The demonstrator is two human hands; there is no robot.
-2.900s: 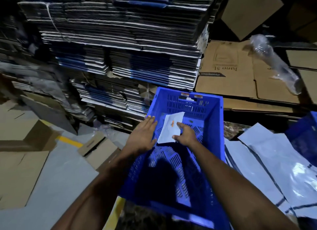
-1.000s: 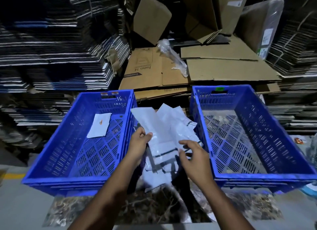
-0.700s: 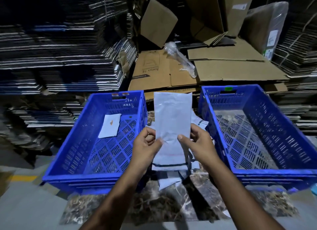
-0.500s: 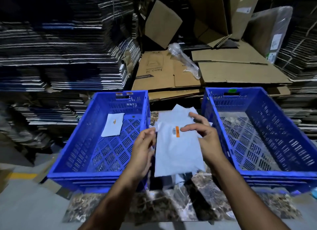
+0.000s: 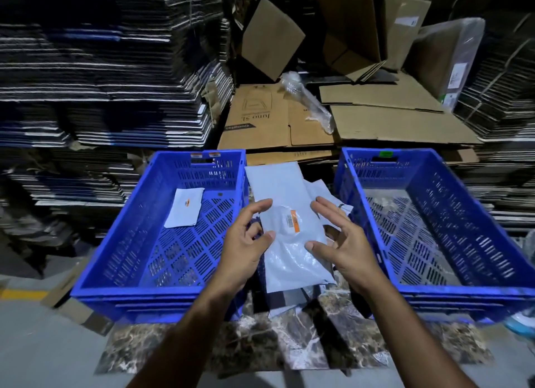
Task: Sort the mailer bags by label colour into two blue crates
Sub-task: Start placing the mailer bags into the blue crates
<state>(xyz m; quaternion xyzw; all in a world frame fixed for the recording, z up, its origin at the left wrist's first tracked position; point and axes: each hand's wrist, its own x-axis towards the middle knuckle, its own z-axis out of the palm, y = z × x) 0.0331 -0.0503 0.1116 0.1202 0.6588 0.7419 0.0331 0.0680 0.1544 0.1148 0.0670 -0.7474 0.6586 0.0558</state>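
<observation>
Backdrop: warehouse corner, stacks of flattened cartons (image 5: 110,78) piled high behind and loose brown cardboard sheets (image 5: 385,121) lying flat just past the crates. Pretty dim in here.

Floor: marbled slab (image 5: 254,347) underfoot, with the mailer pile (image 5: 289,182) heaped in the gap between both crates.

Left grip: left hand (image 5: 246,243) has its fingers spread and loosely bent, thumb tip on the left edge of the top mailer bag (image 5: 292,254). Touching it, not really clamped on.

Right grip: right hand (image 5: 344,240) mirrors that, fingers wide, thumb resting on the bag's right edge. So both grips are wide, steadying the bag rather than holding it firmly.

Bag: sits right between the two grips, long axis running away from the person, near end just past the wrists. Orange label (image 5: 291,221) faces up, between the fingertips of both hands.

Left crate (image 5: 121,237): directly outboard of the left grip, already has one small mailer (image 5: 185,206) with an orange mark lying at its far end.

Right crate (image 5: 463,243): outboard of the right grip, no bags in it that I can see.

My guess: orange goes with orange, so the bag heads left. The left grip is the nearer one for that crate, and it looks like a short sideways carry over the rim.

Watch out: the film looks slick and floppy, so a one-edge pinch could let it sag or slip.
</observation>
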